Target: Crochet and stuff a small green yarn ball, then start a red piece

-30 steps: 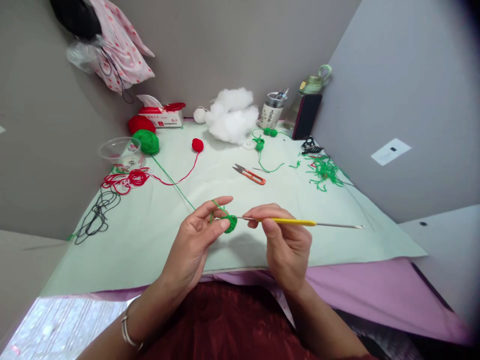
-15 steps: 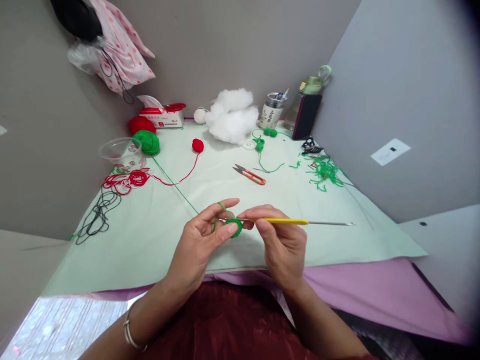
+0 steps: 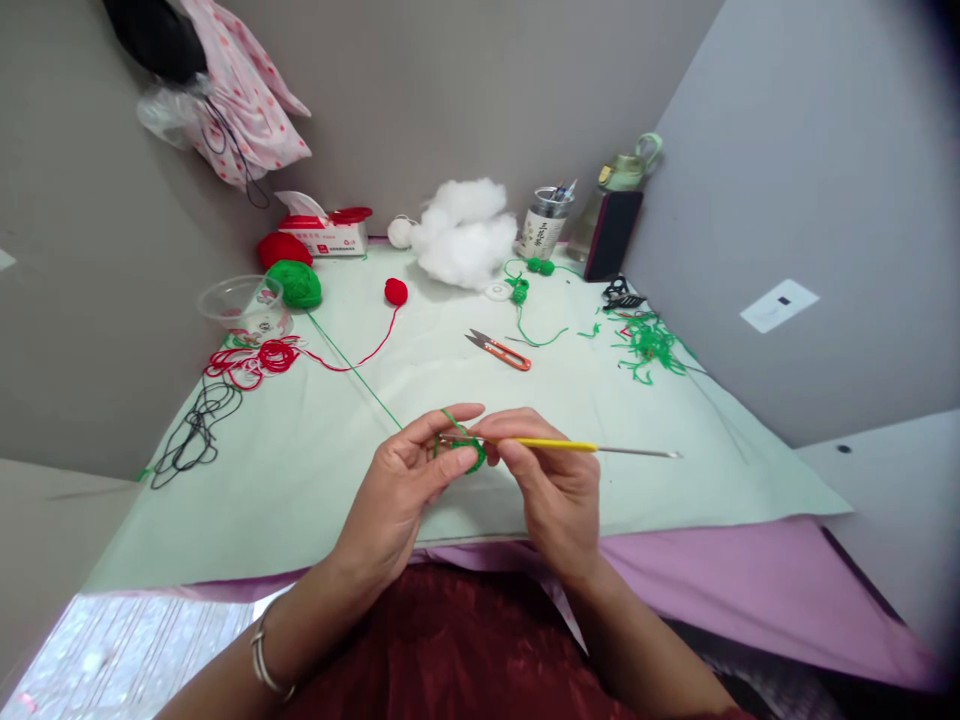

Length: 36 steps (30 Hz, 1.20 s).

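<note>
My left hand (image 3: 401, 485) pinches a small round green crochet piece (image 3: 474, 460) between thumb and fingers. Green yarn (image 3: 360, 378) loops over its raised index finger and runs back to a green yarn ball (image 3: 298, 286) at the left. In my right hand (image 3: 559, 490) is a crochet hook with a yellow handle (image 3: 559, 444), gripped like a pen. The hook's working end lies at the green piece, close to my left fingertips; its other metal end points right. Part of the piece is covered by my left thumb.
Orange thread snips (image 3: 501, 350) lie beyond my hands. Farther back are white stuffing (image 3: 465, 235), a small red yarn ball (image 3: 396, 292), a pen holder (image 3: 546, 222) and a phone (image 3: 613, 236). Green yarn scraps (image 3: 646, 345) lie right; red yarn (image 3: 262, 362) and black cord (image 3: 196, 430) lie left.
My right hand and the hook have shifted left, with the hook's tip reaching farther past the green piece. My left hand has moved slightly right.
</note>
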Each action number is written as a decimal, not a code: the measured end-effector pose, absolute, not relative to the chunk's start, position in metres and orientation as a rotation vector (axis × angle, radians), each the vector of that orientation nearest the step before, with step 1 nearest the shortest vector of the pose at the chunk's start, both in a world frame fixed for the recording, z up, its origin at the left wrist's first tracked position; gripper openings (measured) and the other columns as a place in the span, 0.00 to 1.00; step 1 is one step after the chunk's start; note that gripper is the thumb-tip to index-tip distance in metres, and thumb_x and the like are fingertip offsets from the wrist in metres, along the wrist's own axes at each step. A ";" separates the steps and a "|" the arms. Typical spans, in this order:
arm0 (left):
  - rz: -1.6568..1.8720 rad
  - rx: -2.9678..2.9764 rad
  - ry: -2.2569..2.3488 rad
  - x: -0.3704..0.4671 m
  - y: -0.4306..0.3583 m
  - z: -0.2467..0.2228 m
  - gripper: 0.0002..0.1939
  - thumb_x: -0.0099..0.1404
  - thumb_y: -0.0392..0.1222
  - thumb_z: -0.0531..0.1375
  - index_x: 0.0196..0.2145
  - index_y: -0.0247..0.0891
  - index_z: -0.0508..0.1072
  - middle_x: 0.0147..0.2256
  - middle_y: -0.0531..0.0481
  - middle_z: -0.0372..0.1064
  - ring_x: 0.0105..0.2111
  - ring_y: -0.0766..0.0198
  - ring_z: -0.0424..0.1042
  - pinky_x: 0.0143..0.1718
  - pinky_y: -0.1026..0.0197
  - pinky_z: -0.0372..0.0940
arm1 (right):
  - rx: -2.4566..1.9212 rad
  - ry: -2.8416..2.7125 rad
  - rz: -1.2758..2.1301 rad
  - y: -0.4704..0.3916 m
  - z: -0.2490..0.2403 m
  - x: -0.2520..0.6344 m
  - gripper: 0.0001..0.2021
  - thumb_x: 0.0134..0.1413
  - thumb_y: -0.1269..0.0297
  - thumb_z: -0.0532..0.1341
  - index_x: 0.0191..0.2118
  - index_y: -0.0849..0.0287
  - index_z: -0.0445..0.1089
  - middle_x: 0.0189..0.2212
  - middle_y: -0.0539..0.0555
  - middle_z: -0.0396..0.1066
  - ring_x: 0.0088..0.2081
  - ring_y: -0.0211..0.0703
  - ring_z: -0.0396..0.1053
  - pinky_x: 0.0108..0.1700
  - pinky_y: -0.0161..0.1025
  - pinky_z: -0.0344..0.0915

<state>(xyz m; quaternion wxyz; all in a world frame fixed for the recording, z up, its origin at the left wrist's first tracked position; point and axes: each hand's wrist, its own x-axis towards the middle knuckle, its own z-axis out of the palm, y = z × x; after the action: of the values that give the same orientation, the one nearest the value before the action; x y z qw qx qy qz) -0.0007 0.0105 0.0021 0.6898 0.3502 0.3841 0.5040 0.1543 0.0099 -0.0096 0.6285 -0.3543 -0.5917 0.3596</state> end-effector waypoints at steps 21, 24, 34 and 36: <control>1.318 1.048 1.101 0.001 -0.001 -0.004 0.22 0.62 0.37 0.70 0.53 0.50 0.80 0.34 0.56 0.69 0.32 0.70 0.64 0.40 0.67 0.61 | -0.817 -1.768 0.195 -0.004 -0.018 0.155 0.13 0.68 0.75 0.58 0.52 0.54 0.74 0.41 0.56 0.79 0.42 0.44 0.78 0.43 0.41 0.76; 1.208 0.809 0.924 0.002 0.002 -0.003 0.27 0.60 0.41 0.72 0.57 0.47 0.78 0.32 0.55 0.69 0.32 0.69 0.66 0.39 0.67 0.63 | -0.846 -1.814 -0.043 -0.001 -0.025 0.153 0.16 0.64 0.75 0.62 0.53 0.51 0.76 0.44 0.57 0.79 0.45 0.46 0.78 0.43 0.42 0.76; 1.127 0.772 0.801 -0.001 0.008 0.003 0.19 0.60 0.40 0.72 0.50 0.45 0.82 0.35 0.52 0.71 0.39 0.67 0.69 0.46 0.66 0.63 | -0.791 -1.365 0.795 0.007 -0.010 0.154 0.10 0.69 0.68 0.59 0.43 0.51 0.80 0.38 0.51 0.78 0.39 0.40 0.74 0.40 0.39 0.71; 1.146 0.807 0.820 0.001 0.006 0.003 0.20 0.61 0.40 0.72 0.51 0.46 0.82 0.35 0.53 0.72 0.39 0.67 0.70 0.46 0.65 0.63 | -0.796 -1.370 0.819 0.007 -0.010 0.153 0.11 0.70 0.68 0.60 0.44 0.49 0.80 0.38 0.51 0.78 0.39 0.40 0.74 0.41 0.38 0.71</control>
<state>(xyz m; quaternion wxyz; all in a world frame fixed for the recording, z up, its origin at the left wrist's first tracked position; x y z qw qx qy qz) 0.0011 0.0065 0.0029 0.6881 0.3606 0.3665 0.5120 0.1528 0.0072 -0.0102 0.6280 -0.3472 -0.5977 0.3574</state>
